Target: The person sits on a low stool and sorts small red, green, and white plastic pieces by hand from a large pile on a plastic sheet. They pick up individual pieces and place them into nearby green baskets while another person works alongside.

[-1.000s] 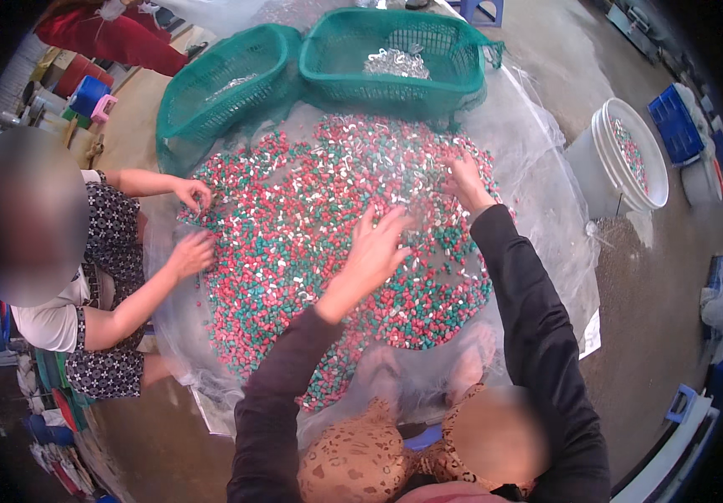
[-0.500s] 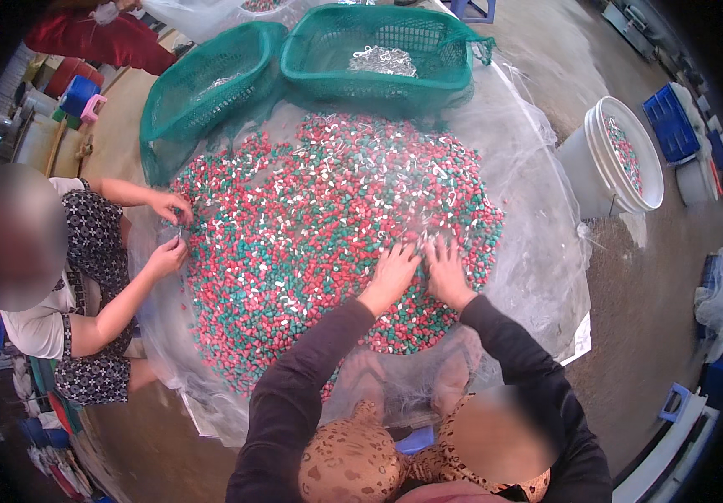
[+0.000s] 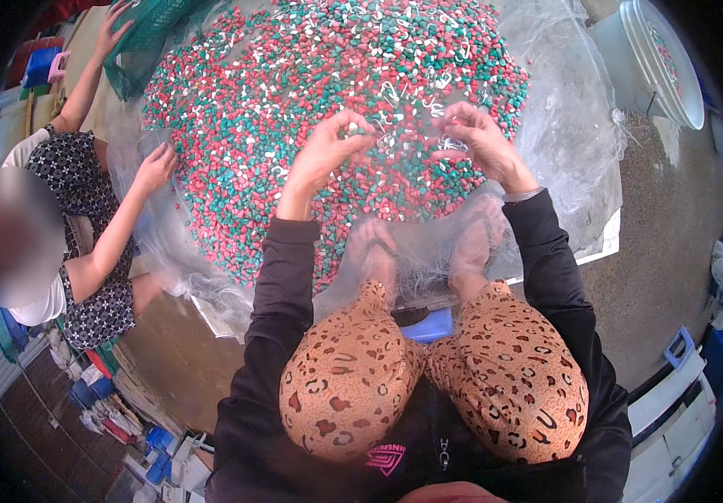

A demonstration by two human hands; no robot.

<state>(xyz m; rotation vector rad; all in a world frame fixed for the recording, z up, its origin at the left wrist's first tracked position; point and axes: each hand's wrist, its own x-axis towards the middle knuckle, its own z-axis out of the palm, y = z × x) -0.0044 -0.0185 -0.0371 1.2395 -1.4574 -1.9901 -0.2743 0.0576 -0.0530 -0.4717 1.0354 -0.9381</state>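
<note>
Left hand [image 3: 323,152] curled, pale bit [image 3: 353,128] at fingertips, can't tell if pinched. Right hand [image 3: 491,147] apart from it, curled too, pale hooks [image 3: 455,146] between thumb and fingers, grip unclear. Both over near side of pebble pile [image 3: 248,168]. Farther out, more hooks lie loose in mix, so few gathered at most, loads left imo.

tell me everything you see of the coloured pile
The pile is a broad, loose spread of small pebble-like pieces, red-pink, green and white, with pale bent hooks scattered among them. It lies on see-through sheeting and runs past the top edge. The left hand and right hand are over its near part; touch and material are unclear.
</note>
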